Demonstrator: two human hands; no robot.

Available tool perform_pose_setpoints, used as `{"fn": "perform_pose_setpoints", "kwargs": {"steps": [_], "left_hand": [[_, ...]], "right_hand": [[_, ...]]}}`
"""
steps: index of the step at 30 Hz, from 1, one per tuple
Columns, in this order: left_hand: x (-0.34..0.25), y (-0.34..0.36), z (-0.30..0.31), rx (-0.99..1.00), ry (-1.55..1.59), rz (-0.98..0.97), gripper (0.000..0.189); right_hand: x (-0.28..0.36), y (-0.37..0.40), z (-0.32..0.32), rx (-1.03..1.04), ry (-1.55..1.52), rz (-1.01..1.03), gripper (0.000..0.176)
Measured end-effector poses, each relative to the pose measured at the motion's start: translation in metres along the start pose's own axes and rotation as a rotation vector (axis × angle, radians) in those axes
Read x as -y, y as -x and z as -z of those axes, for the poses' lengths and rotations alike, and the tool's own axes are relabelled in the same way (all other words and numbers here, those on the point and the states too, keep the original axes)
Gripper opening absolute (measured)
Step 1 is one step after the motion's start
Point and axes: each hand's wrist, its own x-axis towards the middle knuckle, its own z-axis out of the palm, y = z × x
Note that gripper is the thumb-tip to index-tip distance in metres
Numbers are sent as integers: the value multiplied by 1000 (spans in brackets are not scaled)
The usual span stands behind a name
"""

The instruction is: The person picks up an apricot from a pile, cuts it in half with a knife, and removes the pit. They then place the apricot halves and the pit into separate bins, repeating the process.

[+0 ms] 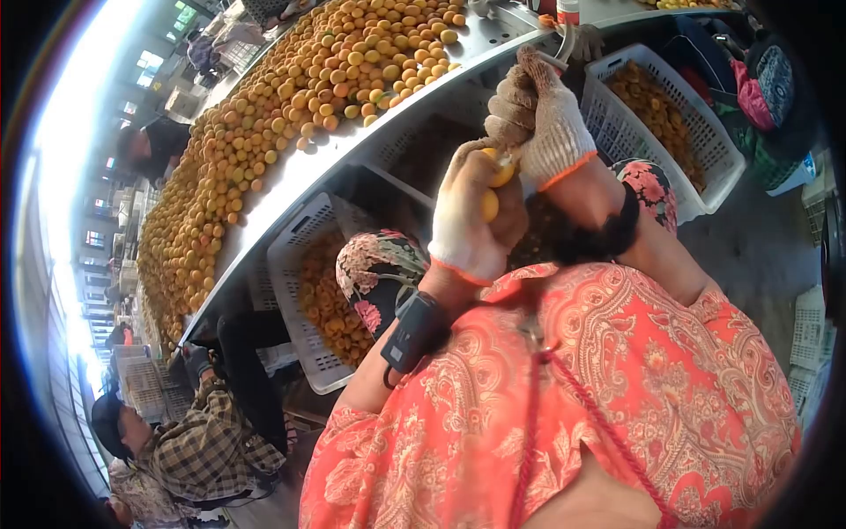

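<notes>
My left hand (pixel 471 216), in a soiled white knit glove with an orange cuff, is closed around an apricot (pixel 503 173). A second yellow-orange apricot (pixel 490 206) shows lower down against the same palm. My right hand (pixel 539 123), gloved alike, is closed just above and touches the fingers of the left. Whatever sits inside its grip is hidden by the curled fingers. Both hands are over my lap, in front of the metal table edge. A large heap of whole apricots (pixel 291 97) covers the metal table (pixel 286 172).
White plastic crates of split apricots stand on either side of my knees: a left crate (pixel 284 264) and a right crate (pixel 718 141). A co-worker in a checked shirt (pixel 207 450) sits at the lower left. Bags (pixel 771 84) are piled at the upper right.
</notes>
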Motion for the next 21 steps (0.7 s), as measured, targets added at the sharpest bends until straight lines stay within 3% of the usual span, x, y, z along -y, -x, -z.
{"fn": "perform_pose_setpoints", "kwargs": {"steps": [1, 2, 4, 9, 14, 17, 21], "left_hand": [[-1, -8, 6, -54, 178, 94, 23], [0, -8, 9, -102, 155, 123, 34], [-3, -6, 12, -13, 197, 158, 41], [-7, 7, 23, 56, 127, 138, 32], [-6, 13, 18, -163, -76, 14, 24], [-5, 13, 12, -245, -203, -54, 19], [-7, -2, 34, -382, -310, -82, 21]], "right_hand": [[-5, -6, 2, 48, -104, -84, 41], [-8, -9, 3, 27, -92, -82, 44], [-16, -8, -1, 55, -56, -73, 44], [-17, 0, 2, 299, 18, -158, 47], [-25, 8, -9, 279, 37, -112, 39], [-29, 11, -16, 195, 148, 49, 29], [-25, 10, -18, 123, 222, 153, 28]]}}
